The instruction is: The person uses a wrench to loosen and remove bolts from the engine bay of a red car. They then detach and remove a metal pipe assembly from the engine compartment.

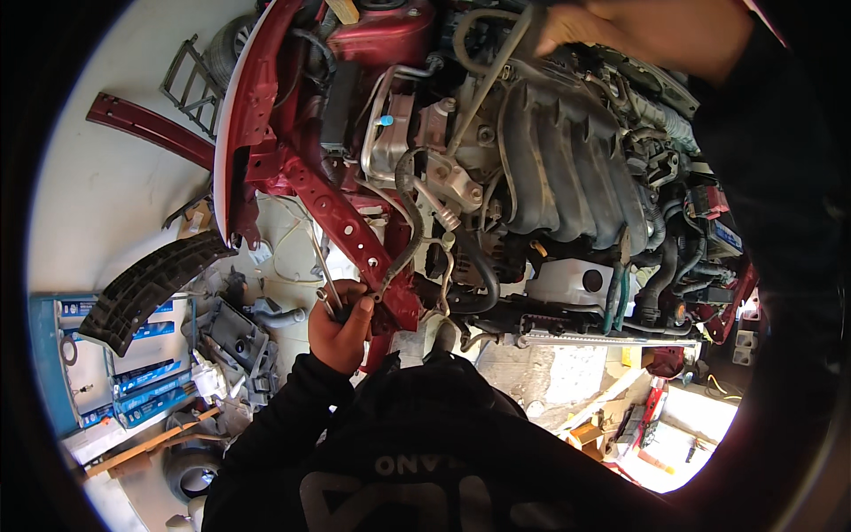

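I am leaning over the open engine bay of a red car. My left hand is closed around the lower end of a slim metal tool, which runs up beside a red diagonal frame brace. My right hand is at the top of the view, over the engine. Its fingers are closed on the upper end of a long grey bar that slants down toward the silver engine mount. A black ribbed intake manifold lies between my hands.
On the floor to the left lie a red bumper beam, a black ribbed plastic panel, an open blue tool case, loose black parts and a small tyre. A white reservoir sits low in the bay.
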Motion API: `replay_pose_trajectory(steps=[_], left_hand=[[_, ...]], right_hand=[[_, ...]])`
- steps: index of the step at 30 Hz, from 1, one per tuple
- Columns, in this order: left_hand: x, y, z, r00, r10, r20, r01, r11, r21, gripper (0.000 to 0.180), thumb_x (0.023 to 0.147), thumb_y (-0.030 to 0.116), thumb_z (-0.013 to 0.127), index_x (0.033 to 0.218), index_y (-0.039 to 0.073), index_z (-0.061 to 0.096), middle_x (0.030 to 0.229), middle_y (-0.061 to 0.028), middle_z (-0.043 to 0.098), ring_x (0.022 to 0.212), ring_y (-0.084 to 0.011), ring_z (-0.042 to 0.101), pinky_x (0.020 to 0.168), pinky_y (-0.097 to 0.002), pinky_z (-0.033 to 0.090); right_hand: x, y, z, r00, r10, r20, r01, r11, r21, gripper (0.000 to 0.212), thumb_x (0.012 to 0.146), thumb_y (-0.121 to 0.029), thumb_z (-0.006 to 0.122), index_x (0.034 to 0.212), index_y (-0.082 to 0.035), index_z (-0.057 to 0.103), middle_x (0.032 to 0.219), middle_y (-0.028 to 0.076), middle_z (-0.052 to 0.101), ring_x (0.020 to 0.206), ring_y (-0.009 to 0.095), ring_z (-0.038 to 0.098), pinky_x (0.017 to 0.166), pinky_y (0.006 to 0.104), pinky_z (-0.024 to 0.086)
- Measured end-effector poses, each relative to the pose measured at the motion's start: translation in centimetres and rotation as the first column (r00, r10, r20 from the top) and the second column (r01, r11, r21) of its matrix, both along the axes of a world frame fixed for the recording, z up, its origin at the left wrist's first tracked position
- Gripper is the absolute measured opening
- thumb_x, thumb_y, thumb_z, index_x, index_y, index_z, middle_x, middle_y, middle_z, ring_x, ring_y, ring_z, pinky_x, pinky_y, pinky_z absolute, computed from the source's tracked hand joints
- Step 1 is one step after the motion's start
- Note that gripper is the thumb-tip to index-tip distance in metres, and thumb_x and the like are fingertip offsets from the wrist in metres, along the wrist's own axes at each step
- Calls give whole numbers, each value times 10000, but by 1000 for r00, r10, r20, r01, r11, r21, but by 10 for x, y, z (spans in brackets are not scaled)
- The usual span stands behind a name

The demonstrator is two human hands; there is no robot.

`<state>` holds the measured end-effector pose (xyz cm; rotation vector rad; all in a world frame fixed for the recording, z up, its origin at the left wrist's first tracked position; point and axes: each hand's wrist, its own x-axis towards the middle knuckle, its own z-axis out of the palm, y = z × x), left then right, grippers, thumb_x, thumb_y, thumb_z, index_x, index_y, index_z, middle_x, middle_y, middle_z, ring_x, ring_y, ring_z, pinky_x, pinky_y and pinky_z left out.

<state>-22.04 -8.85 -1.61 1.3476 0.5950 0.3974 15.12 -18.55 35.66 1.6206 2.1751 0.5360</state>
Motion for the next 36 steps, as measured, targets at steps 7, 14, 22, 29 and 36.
replay_pose_trajectory(steps=[7,14,22,29,36], left_hand=[[-2,0,0,1000,0,-28,-1,1000,-9,222,1072,102,702,1252,0,619,881,-18,678,675,-75,568,637,-268,481],[4,4,6,997,-69,40,44,900,435,217,1045,118,711,1231,25,648,914,-51,694,735,-152,648,700,-335,536],[-1,7,6,994,5,112,-53,899,435,276,967,188,759,1153,28,631,899,-244,710,883,-488,693,757,-541,544],[0,-1,-7,992,50,113,-98,877,470,264,956,171,741,1119,3,618,924,-254,691,904,-498,673,792,-580,529],[0,-2,-8,993,59,100,-100,875,474,264,957,177,743,1104,-1,615,943,-259,700,913,-502,673,800,-579,532]], right_hand=[[-39,23,-7,411,-789,-457,814,544,-206,647,1123,-508,545,867,60,718,766,271,658,730,429,656,738,508,520],[-13,9,-55,862,-337,-377,463,826,320,380,1079,-229,690,1393,-42,585,1081,240,743,951,422,748,808,444,570],[-17,-7,7,975,-204,-85,193,973,-124,591,896,142,544,1472,22,600,1626,239,518,1488,445,526,1202,463,454],[-10,32,23,938,171,302,-74,949,-308,523,1018,-249,634,1467,16,590,1667,224,477,1556,451,436,1300,576,339],[4,27,7,880,-471,-52,447,862,-239,580,1078,-545,598,1008,30,625,899,169,642,727,327,692,639,474,583]])
